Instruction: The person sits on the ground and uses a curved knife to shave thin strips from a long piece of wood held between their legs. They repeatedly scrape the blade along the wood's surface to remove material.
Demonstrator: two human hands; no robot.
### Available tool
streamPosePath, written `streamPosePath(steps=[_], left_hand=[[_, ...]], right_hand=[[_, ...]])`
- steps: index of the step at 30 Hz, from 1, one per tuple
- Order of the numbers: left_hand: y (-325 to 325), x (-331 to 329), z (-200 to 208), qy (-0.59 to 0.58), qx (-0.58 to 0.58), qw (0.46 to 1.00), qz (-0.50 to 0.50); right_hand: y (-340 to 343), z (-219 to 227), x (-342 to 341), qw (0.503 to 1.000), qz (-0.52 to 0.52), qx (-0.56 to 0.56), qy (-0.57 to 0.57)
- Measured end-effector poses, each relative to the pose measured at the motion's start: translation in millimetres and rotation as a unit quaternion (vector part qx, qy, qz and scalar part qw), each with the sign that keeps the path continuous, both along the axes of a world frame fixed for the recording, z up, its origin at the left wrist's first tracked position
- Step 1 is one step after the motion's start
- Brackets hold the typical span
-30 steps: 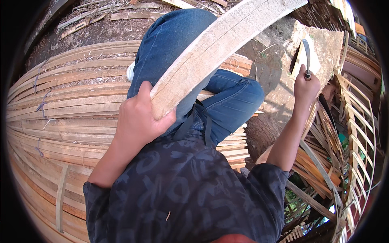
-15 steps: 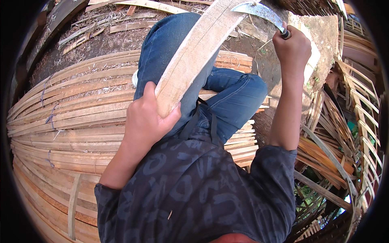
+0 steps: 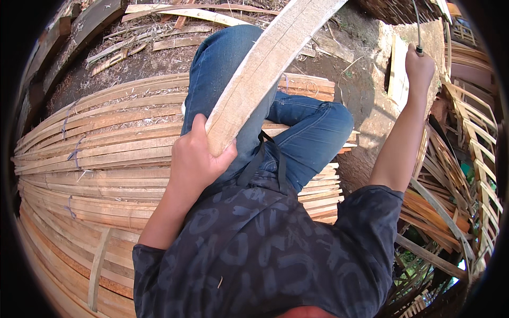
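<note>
My left hand (image 3: 200, 153) is closed around the near end of a long pale wooden plank (image 3: 260, 69), thumb along its left edge. The plank slants up and away to the right across my raised knee, and its far end runs past the top of the view. At the upper right, my right hand (image 3: 420, 71) is closed on the dark handle of a curved knife (image 3: 419, 26). Its blade points away from me and shows almost edge-on as a thin line. Knife and plank are apart.
Bundled wooden slats (image 3: 106, 143), tied with thin cord, spread to my left and beneath me. Offcuts and shavings litter the ground ahead. A dark rough log or stump (image 3: 395, 9) lies by the blade. More stacked slats (image 3: 432, 212) stand on the right.
My right hand has swung the knife right and slightly down, away from the plank. The blade has turned from broadside to edge-on. My left hand keeps its hold on the plank.
</note>
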State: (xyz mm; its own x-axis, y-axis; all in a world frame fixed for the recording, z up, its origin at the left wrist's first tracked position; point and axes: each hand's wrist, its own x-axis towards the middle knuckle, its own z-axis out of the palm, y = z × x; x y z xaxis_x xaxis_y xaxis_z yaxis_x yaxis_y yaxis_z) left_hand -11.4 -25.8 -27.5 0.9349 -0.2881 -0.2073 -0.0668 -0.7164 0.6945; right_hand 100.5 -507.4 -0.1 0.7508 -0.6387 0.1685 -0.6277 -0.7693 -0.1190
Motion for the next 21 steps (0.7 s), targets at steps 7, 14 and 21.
streamPosePath(steps=[7, 14, 21], left_hand=[[6, -5, 5, 0.030, -0.009, 0.999, 0.019], [10, -6, 10, 0.026, -0.037, 0.998, 0.043], [27, -25, 10, -0.016, 0.033, 0.995, 0.097]], right_hand=[[184, -20, -43, 0.971, 0.233, 0.043, -0.045], [-129, -33, 47, 0.997, -0.019, 0.073, -0.018], [72, -126, -88, 0.939, 0.061, 0.337, -0.030]])
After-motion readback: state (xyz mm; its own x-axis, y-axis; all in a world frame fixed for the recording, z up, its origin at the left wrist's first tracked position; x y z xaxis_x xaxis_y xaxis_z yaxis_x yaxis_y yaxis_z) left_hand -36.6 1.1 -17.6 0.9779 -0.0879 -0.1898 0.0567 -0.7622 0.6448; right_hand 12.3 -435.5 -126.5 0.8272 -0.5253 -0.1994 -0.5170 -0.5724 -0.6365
